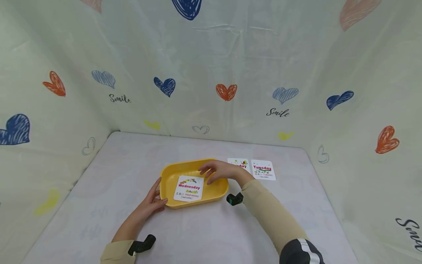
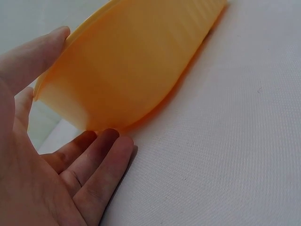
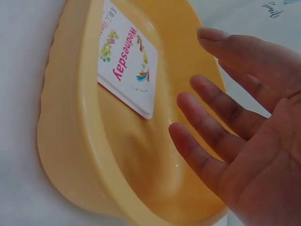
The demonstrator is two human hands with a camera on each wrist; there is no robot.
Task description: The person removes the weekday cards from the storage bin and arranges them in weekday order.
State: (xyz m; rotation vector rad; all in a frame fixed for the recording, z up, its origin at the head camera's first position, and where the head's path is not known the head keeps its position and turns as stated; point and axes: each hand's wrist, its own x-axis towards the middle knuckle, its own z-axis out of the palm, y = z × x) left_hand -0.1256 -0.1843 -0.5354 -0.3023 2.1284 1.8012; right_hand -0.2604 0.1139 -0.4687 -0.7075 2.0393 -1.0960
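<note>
A shallow yellow plastic tray (image 1: pixel 211 196) rests on the table, tilted slightly across the head view. My left hand (image 1: pixel 152 201) holds its left end. In the left wrist view the thumb lies at the rim and the fingertips (image 2: pixel 123 143) touch the lower edge of the wall. Inside the tray lies a white card printed "Wednesday" (image 1: pixel 188 188), with more card edge beneath it in the right wrist view (image 3: pixel 129 61). My right hand (image 1: pixel 219 170) hovers over the tray's right part, fingers spread and loosely bent, holding nothing.
Behind the right wrist, two white cards lie side by side on the table: one reads "Tuesday" (image 1: pixel 263 169), the other (image 1: pixel 239 161) is partly covered by the hand. A white cloth covers the table (image 1: pixel 204 234). Curtains with printed hearts (image 1: pixel 226 92) hang around it.
</note>
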